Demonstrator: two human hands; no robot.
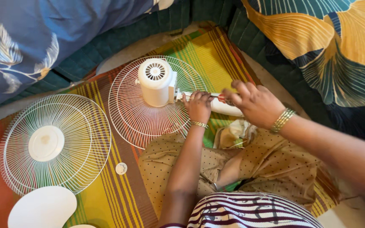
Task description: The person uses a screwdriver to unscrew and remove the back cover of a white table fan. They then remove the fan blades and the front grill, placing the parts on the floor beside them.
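1. Head view: I sit on a striped mat [106, 185] with my legs folded under dotted cloth.
2. My left hand [198, 106] rests on the white neck [220, 105] of a fan, just right of the motor [156, 82]; its grip is curled down on the neck, fingers bent, a thin bangle at the wrist.
3. My right hand [254, 103] is just beside the left, over the same neck; its grip is nearly closed around a screwdriver [218, 97], whose red handle peeks out between finger and thumb. The shaft points left toward the motor. Green-gold bangles sit on this wrist.
4. The motor stands upright in the middle of the rear guard [132, 114], which lies flat on the mat.
5. The front guard [55, 143], with a white round centre, lies flat to the left, well apart from my hands.
6. A small white cap [121, 168] lies on the mat between the front guard and my knee.
7. A white blade [43, 207] shows at the lower left edge, touching or just under the front guard's rim; I cannot tell which.
8. Patterned bedding [330, 46] lies along the top.
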